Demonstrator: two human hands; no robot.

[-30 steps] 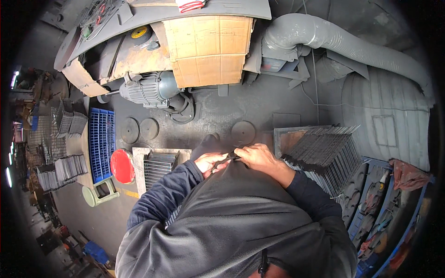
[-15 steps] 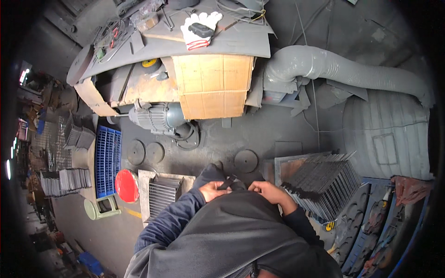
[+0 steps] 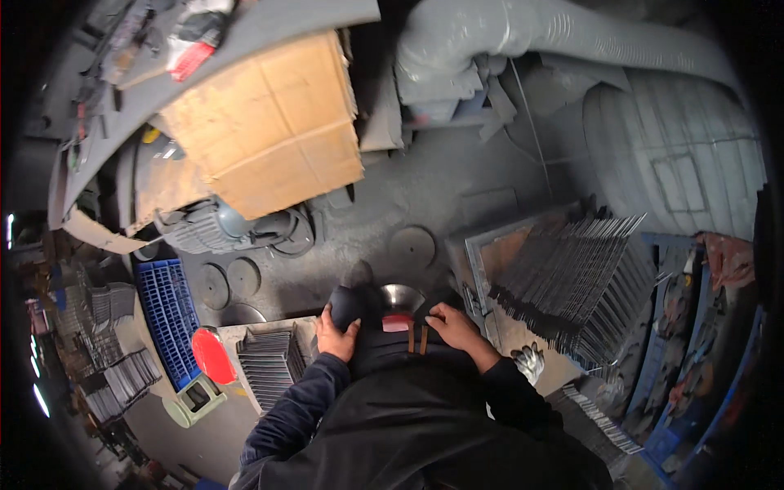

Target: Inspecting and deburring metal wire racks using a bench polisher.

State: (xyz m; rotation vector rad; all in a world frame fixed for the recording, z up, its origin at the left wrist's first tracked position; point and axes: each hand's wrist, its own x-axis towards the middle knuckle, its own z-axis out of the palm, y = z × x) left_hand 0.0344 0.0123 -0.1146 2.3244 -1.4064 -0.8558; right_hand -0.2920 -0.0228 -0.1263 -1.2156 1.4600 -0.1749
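Observation:
My left hand (image 3: pixel 335 336) lies on my dark-clothed left knee, thumb and fingers spread, holding nothing. My right hand (image 3: pixel 459 327) is at the right knee with its fingers curled and pinched together against dark cloth. Whatever those fingertips hold is hidden. Between the knees shows a shiny round metal piece (image 3: pixel 400 297), partly covered. Just below it is a red block-like thing (image 3: pixel 397 323). Two narrow brown strips (image 3: pixel 417 338) stand side by side near my right fingertips.
Thin dark plates stand stacked at the left (image 3: pixel 272 369) and in a bigger stack at the right (image 3: pixel 563 286). A red round stool top (image 3: pixel 213 356) is at the left, a pale glove (image 3: pixel 529 363) beside my right forearm. Ahead are a cardboard-fronted bench (image 3: pixel 269 122) and a motor (image 3: pixel 212 228).
My hands have moved apart from the dark cloth at my waist to my knees. The view has shifted and turned; the metal piece, red thing and pale glove beside my forearm now show.

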